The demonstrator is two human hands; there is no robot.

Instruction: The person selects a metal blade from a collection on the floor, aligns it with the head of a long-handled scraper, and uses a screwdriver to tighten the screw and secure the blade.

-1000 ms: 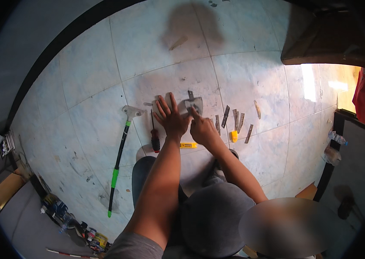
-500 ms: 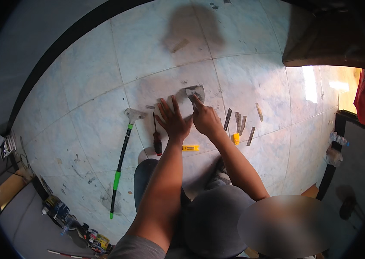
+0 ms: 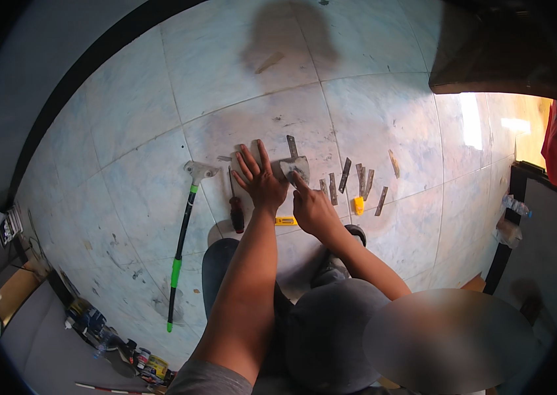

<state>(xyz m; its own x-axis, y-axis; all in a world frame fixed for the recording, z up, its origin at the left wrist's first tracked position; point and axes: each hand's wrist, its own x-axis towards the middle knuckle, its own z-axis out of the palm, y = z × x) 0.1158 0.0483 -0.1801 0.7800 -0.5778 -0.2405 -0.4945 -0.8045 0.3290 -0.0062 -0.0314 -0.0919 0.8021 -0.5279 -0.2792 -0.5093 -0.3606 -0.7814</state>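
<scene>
the left hand [image 3: 260, 179] is laid flat on the tiled floor [image 3: 127, 112], fingers spread wide, with nothing gripped. just at its 3 o'clock side the right hand [image 3: 311, 207] is seen with its fingers curled onto a small grey scraper blade [image 3: 293, 164] lying on the floor; whether the blade is pinched or only pressed cannot be told.

a row of loose narrow metal blades [image 3: 344, 174] is spread at 3 o'clock of the scraper blade, with a small yellow piece [image 3: 358, 205] among them. a red-handled screwdriver [image 3: 236, 212] lies at 9 o'clock of the left hand, and a long green-and-black handled scraper [image 3: 183, 237] further out at 8 o'clock. a yellow utility knife [image 3: 285, 221] lies under the wrists, at 6 o'clock.

a cut is judged the main risk: bare fingertips are set on a thin metal edge, and a slip on the smooth tile could carry a finger along it. the spread left hand lies close enough to be caught if the blade skids toward 9 o'clock. the loose blades nearby could be brushed by the right forearm and scattered, or pressed on unseen.
</scene>
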